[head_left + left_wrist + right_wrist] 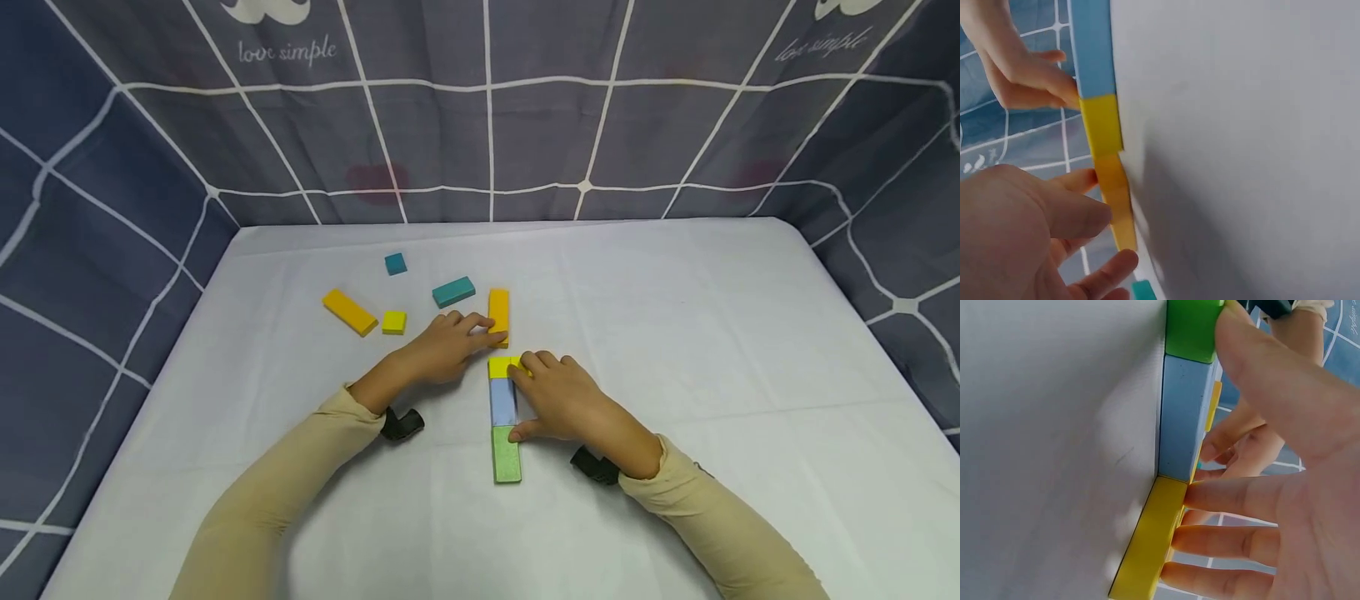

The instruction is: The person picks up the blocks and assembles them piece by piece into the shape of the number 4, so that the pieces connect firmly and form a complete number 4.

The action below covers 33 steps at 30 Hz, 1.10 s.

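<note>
A row of blocks lies on the white cloth: a green block (507, 458), a light blue block (502, 402) and yellow at the far end, where a yellow block (1149, 540) juts rightward. My right hand (562, 400) touches the yellow with extended fingertips, while its thumb rests on the green block's side. Just beyond the row, in line with it, lies an orange block (498, 307). My left hand (444, 348) touches this orange block from the left, near its close end, with fingers fairly straight. Right fingers partly hide the yellow.
Left of the left hand lie another orange block (349, 312) and a small yellow block (393, 322). Farther back are a teal block (453, 292) and a small teal block (395, 263). A dark grid-patterned curtain (540, 137) borders the white table (675, 308).
</note>
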Motion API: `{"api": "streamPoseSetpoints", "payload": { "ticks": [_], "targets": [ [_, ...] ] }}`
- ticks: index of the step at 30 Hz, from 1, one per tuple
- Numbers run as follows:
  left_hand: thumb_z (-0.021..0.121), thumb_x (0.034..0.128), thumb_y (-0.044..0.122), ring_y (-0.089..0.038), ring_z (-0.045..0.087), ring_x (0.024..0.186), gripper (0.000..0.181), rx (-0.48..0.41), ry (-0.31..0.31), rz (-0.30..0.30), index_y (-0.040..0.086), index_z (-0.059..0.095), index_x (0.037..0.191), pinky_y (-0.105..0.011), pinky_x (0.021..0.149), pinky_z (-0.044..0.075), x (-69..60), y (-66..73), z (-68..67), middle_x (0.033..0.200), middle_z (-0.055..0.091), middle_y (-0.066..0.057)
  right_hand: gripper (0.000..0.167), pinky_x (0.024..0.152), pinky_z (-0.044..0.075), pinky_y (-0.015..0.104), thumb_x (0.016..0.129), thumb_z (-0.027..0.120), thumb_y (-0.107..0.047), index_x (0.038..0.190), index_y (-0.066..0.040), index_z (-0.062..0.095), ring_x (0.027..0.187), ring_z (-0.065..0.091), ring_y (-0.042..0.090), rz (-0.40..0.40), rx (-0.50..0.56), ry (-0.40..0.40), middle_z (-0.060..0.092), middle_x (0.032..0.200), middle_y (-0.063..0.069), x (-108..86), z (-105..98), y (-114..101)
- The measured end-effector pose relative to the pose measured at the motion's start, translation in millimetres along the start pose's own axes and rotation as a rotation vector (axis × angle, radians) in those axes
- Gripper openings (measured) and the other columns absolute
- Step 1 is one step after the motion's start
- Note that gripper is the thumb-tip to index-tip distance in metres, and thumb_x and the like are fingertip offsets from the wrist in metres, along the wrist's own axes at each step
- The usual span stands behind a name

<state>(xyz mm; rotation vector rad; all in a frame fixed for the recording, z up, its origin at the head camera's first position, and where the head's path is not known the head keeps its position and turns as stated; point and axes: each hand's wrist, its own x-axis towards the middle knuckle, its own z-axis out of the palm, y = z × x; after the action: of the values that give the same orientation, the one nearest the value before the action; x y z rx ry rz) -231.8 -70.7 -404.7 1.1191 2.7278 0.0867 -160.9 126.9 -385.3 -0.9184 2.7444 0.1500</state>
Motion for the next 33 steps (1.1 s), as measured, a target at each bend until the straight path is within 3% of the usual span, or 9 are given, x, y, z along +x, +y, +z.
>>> {"api": "streamPoseSetpoints", "payload": {
  "ticks": [8, 33],
  "targets": [
    [0.049, 0.0915, 0.011, -0.027, 0.043, 0.116, 0.051, -0.012, 0.007, 0.000, 0.030, 0.039, 0.138, -0.040, 0.094, 0.036, -8.8, 12.3, 1.8, 0.139, 0.039, -0.003, 0.092, 0.084, 0.043, 0.040, 0.068, 0.057, -0.072, 0.133, -0.008, 0.045, 0.119, 0.043, 0.026, 0.003, -0.004, -0.001, 0.045, 0.126, 0.008, -1.2, -0.2, -0.6],
    [0.049, 0.0925, 0.014, -0.026, 0.044, 0.115, 0.044, -0.045, 0.091, 0.006, 0.026, 0.046, 0.134, -0.039, 0.095, 0.037, -14.5, 16.3, 6.0, 0.133, 0.044, -0.004, 0.091, 0.080, 0.044, 0.040, 0.068, 0.057, -0.072, 0.131, -0.007, 0.048, 0.116, 0.044, 0.027, -0.021, -0.020, 0.039, 0.046, 0.123, 0.010, 0.0, 0.5, -0.2]
  ]
}}
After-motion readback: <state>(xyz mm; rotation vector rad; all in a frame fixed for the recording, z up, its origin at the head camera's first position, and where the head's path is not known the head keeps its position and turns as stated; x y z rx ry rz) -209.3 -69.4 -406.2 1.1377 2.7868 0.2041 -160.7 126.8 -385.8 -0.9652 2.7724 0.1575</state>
